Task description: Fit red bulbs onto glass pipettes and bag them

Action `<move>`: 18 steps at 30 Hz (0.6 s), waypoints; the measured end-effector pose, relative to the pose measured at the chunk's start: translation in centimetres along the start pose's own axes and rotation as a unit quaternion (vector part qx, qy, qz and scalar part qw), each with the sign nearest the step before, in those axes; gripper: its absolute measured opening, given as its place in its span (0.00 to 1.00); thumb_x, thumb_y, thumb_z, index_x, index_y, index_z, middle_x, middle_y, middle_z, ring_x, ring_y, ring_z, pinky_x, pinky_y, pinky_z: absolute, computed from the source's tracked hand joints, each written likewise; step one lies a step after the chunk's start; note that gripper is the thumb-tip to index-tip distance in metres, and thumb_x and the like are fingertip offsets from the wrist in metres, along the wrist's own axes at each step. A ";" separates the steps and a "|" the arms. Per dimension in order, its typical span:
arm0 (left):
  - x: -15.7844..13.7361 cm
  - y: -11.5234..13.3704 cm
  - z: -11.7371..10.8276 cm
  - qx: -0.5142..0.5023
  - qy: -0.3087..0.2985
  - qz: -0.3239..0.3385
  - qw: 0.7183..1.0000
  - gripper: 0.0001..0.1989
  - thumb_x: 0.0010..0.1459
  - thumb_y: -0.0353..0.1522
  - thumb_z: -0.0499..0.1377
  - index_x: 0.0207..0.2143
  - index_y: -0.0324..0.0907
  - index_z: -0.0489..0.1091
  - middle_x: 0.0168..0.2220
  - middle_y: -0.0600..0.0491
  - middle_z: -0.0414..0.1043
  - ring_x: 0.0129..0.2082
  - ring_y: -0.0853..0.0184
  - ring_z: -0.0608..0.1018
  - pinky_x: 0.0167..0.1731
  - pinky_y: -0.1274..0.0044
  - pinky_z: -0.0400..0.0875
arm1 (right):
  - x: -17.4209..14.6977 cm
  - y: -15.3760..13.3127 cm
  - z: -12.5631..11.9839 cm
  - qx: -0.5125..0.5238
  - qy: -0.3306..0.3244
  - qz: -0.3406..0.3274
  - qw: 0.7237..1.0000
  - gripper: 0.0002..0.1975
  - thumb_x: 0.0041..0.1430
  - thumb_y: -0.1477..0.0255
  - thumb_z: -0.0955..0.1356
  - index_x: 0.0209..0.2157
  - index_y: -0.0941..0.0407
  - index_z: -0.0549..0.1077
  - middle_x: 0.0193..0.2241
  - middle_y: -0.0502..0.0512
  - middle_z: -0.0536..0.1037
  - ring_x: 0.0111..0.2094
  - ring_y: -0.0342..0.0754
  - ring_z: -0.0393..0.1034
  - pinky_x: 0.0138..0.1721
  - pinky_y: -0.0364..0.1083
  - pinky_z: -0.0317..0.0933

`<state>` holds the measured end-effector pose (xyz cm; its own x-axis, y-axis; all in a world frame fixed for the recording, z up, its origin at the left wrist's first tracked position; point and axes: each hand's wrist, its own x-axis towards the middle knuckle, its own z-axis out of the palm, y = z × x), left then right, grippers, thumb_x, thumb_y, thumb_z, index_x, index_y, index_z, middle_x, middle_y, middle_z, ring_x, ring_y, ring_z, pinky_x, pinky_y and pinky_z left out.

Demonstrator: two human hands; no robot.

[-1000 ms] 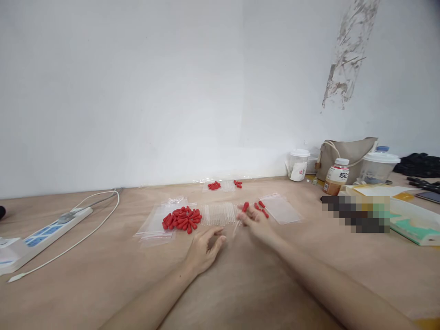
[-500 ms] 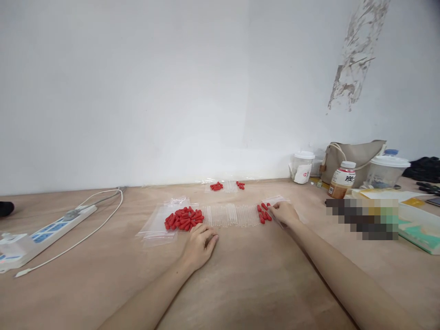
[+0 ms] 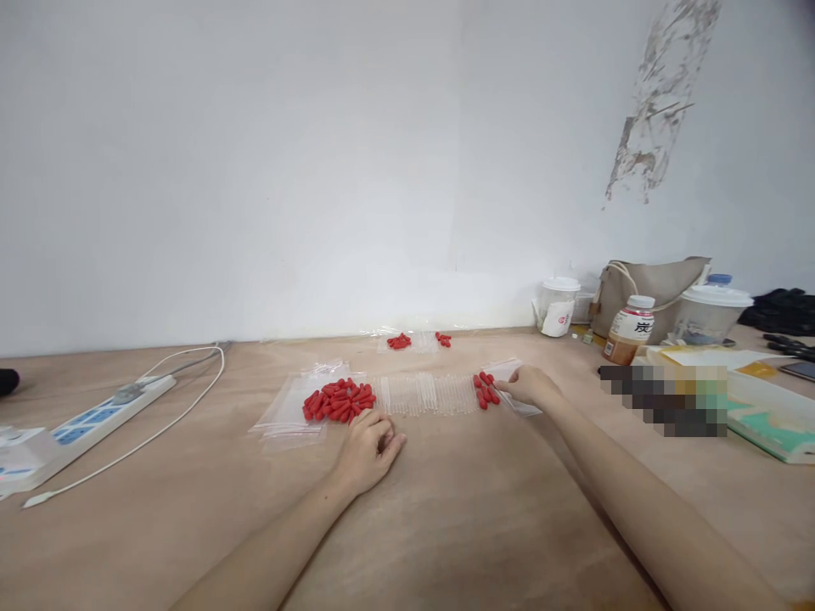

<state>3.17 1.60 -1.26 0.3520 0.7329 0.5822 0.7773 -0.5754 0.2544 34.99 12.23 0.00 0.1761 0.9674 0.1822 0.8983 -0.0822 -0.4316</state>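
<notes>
My left hand (image 3: 369, 450) rests on the table with its fingers loosely curled and nothing visible in them. Just beyond its knuckles lies a large pile of red capsule-shaped pieces (image 3: 340, 399), on and beside clear plastic zip bags (image 3: 280, 412). My right hand (image 3: 530, 386) reaches over another clear bag (image 3: 509, 368), fingertips together beside a small group of red pieces (image 3: 486, 392). What those fingertips pinch, if anything, is hidden. Between the two groups runs a row of thin clear sticks or tubes (image 3: 428, 395).
At the wall lies clear plastic with two small clusters of red pieces (image 3: 399, 341). A power strip (image 3: 95, 428) and white cable (image 3: 191, 403) are at left. A lidded cup (image 3: 559, 307), a drink bottle (image 3: 629, 331), a grey bag (image 3: 668, 284) and a tray (image 3: 773, 424) are at right.
My right hand has shifted slightly on the bag beside the small red group, and the bag's near edge now lies flatter. My left hand has stayed almost still. The view has moved slightly.
</notes>
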 end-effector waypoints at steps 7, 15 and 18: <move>0.1 0.2 -0.2 0.005 -0.008 -0.006 1.000 0.06 0.52 0.31 0.53 0.24 0.41 0.61 0.25 0.53 0.65 0.30 0.65 0.67 0.31 0.73 0.62 | -0.5 -0.9 0.2 0.064 -0.104 -0.032 0.992 0.11 0.33 0.66 0.71 0.21 0.58 0.72 0.21 0.51 0.74 0.24 0.45 0.68 0.22 0.39 0.54; 0.0 0.2 -0.2 -0.007 -0.012 -0.002 1.000 0.04 0.52 0.31 0.53 0.25 0.41 0.65 0.28 0.52 0.66 0.33 0.63 0.68 0.34 0.72 0.63 | -1.1 -1.5 0.0 0.058 -0.111 -0.016 0.992 0.05 0.30 0.76 0.70 0.18 0.59 0.73 0.18 0.53 0.74 0.23 0.45 0.67 0.20 0.40 0.53; 0.0 0.2 -0.2 -0.010 -0.009 -0.005 1.000 0.04 0.52 0.31 0.53 0.26 0.41 0.65 0.28 0.52 0.66 0.33 0.64 0.68 0.34 0.72 0.63 | -1.3 -2.1 -1.2 0.052 -0.096 -0.023 0.994 0.02 0.33 0.75 0.69 0.16 0.59 0.72 0.18 0.55 0.74 0.23 0.46 0.67 0.20 0.40 0.52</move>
<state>3.19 1.41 -1.07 0.3543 0.7448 0.5655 0.7697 -0.5757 0.2759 33.34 10.87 1.69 0.0462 0.9983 0.0363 0.8557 -0.0208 -0.5170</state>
